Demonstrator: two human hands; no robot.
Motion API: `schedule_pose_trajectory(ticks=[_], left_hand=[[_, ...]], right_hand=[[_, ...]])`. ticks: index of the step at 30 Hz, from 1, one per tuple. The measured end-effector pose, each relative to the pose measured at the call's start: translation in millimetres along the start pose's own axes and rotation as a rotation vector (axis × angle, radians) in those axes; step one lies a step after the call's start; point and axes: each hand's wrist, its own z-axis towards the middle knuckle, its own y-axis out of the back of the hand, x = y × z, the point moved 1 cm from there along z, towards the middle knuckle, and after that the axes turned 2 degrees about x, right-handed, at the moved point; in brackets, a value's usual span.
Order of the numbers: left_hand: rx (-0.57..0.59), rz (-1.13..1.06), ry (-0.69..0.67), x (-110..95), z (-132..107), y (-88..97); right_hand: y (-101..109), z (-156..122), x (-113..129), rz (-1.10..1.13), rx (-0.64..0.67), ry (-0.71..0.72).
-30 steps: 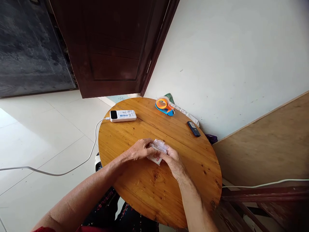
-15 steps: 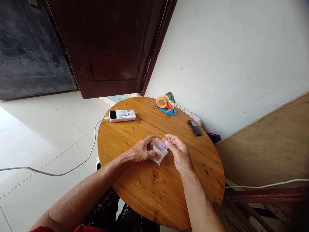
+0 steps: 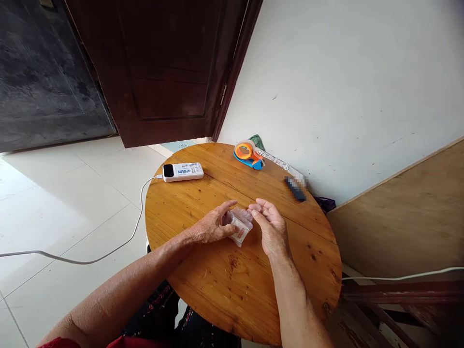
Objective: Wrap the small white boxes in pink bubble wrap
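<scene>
A small clear plastic bag [image 3: 242,215] lies near the middle of the round wooden table [image 3: 217,299]. Inside it is a whitish block-like pack with red print [image 3: 239,231]. My left hand [image 3: 213,223] grips the bag from the left, its thumb across the pack and its fingers at the far side. At the bag's open-looking upper right edge, the thumb and index finger of my right hand [image 3: 271,227] are pinched together on the plastic. The rest of the right fingers are loosely curled.
A white power bank [image 3: 186,171] with a plugged-in cable [image 3: 139,220] sits at the table's far left. An orange and blue tape dispenser [image 3: 249,155] stands at the back, and a dark, blurred-out object [image 3: 295,189] lies at the right edge. The wall [image 3: 344,96] rises behind.
My right hand has shifted slightly right, its fingers still at the bag's edge. My left hand keeps its hold with little movement. The view has turned slightly.
</scene>
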Motion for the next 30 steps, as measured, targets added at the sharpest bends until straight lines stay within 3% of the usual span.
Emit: schedule_pose_trajectory(ticks=[11,19,30], left_hand=[[0.049,-0.105,-0.012,0.0,5.4,-0.6],[-0.131,0.246,-0.006,-3.1,8.0,-1.3],[-0.173,0.231,0.025,-10.3,12.0,-2.8]], right_hand=[[-20.8,-16.5,15.5,-0.055,0.022,0.148],[-11.0,-28.4,18.3,-0.435,0.009,0.329],[-13.4,-29.7,13.7,-0.669,-0.015,0.569]])
